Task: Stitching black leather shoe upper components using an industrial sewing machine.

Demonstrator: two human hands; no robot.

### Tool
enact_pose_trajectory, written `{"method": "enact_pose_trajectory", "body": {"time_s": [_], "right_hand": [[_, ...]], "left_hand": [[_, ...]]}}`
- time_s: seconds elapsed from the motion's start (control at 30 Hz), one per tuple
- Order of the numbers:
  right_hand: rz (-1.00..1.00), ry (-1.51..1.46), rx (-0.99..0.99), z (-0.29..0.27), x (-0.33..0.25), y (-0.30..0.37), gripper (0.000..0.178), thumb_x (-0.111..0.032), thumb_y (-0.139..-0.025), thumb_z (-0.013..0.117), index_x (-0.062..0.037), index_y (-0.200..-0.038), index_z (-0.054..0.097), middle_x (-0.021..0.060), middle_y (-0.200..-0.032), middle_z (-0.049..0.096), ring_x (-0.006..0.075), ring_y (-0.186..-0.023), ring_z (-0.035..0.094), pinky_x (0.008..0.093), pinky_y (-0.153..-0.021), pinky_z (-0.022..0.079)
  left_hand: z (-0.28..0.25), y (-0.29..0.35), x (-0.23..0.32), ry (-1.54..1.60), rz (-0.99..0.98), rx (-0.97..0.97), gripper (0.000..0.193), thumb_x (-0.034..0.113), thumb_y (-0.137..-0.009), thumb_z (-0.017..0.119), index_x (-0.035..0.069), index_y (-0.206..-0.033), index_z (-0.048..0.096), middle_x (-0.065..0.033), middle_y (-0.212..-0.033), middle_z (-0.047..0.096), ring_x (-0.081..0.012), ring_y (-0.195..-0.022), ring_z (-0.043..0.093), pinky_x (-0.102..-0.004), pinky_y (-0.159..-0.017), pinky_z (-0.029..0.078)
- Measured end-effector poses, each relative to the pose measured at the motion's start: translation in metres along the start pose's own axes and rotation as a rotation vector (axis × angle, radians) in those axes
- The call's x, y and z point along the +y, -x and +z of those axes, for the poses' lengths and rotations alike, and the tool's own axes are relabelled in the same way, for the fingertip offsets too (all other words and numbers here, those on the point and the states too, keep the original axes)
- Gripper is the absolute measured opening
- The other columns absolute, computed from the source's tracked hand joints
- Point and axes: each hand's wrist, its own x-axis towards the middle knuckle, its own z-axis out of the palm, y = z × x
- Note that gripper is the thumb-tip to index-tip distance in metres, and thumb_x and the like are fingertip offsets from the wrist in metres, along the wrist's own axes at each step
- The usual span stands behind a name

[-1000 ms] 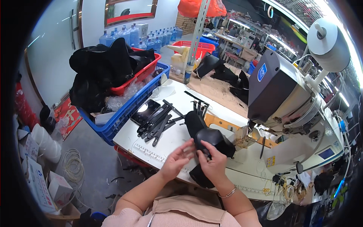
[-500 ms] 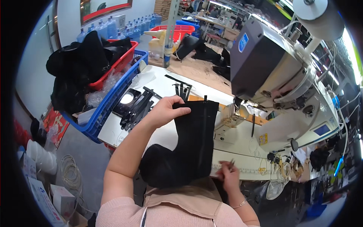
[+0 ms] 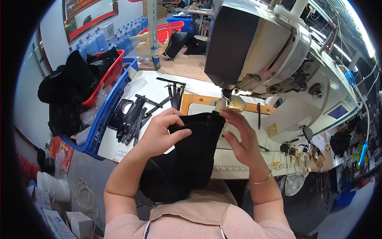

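Note:
A black boot-shaped fabric piece (image 3: 189, 155) hangs over the front edge of the sewing table, its wide top edge raised toward the sewing machine (image 3: 254, 51). My left hand (image 3: 167, 129) grips its upper left edge between thumb and fingers. Close to the needle area, my right hand (image 3: 242, 139) has its fingertips against the upper right corner, the thumb held apart from them. A short dark strip shows at that corner. Beside my right hand, a small tool (image 3: 264, 149) lies on the table. Several black straps (image 3: 137, 119) are piled left of the fabric.
A dark phone (image 3: 120, 113) lies beside the straps. At the left stand a blue crate (image 3: 104, 115) and a red basket (image 3: 113, 71) with black pieces. A metal post (image 3: 153, 36) rises behind the table (image 3: 147, 81). Coiled cord (image 3: 84, 195) lies on the floor.
My right hand has risen from low beside the table to the fabric's top right corner, and the dark object it held is out of it. The fabric's top is nearer the needle.

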Motion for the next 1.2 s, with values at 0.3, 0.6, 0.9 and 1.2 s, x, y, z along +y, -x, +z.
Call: {"method": "enact_pose_trajectory", "body": {"time_s": [0.3,0.6,0.9,1.2], "right_hand": [[-0.143,0.011,-0.104,0.014,0.016,-0.014,0.025,-0.002,-0.074,0.07,-0.0087,-0.097,0.066,0.0045,-0.1,0.065,0.0283,-0.109,0.055,0.0372,-0.09,0.046],[-0.33,0.326,0.257,0.035,0.025,0.013,0.029,0.001,-0.065,0.074,-0.0124,-0.09,0.068,0.0017,-0.089,0.059,0.026,-0.087,0.052,0.0348,-0.075,0.044],[-0.486,0.357,0.004,0.077,0.027,0.083,0.029,-0.011,-0.062,0.072,-0.0125,-0.091,0.069,-0.0005,-0.094,0.056,0.0241,-0.089,0.049,0.039,-0.077,0.039],[0.199,0.034,0.113,0.047,-0.004,0.065,0.058,-0.012,-0.072,0.078,-0.001,-0.12,0.048,0.0137,-0.103,0.054,0.0227,-0.082,0.057,0.03,-0.065,0.048]], "left_hand": [[0.013,0.002,0.005,-0.245,0.153,0.068,0.019,0.008,-0.072,0.074,0.001,-0.085,0.062,-0.0156,-0.113,0.054,-0.0305,-0.101,0.056,-0.0329,-0.081,0.046],[0.034,-0.029,0.002,-0.565,0.44,0.029,0.011,0.016,-0.076,0.07,0.01,-0.084,0.066,-0.0014,-0.081,0.062,-0.0196,-0.098,0.057,-0.051,-0.101,0.022],[0.026,-0.033,-0.007,-0.379,0.357,0.172,0.008,0.013,-0.075,0.071,0.007,-0.074,0.066,-0.0047,-0.073,0.064,-0.0216,-0.085,0.059,-0.0397,-0.088,0.034],[0.052,-0.014,0.008,-0.056,0.439,0.182,0.011,0.006,-0.07,0.072,0.003,-0.075,0.062,-0.0107,-0.071,0.06,-0.0316,-0.077,0.057,-0.0391,-0.069,0.047]]}}
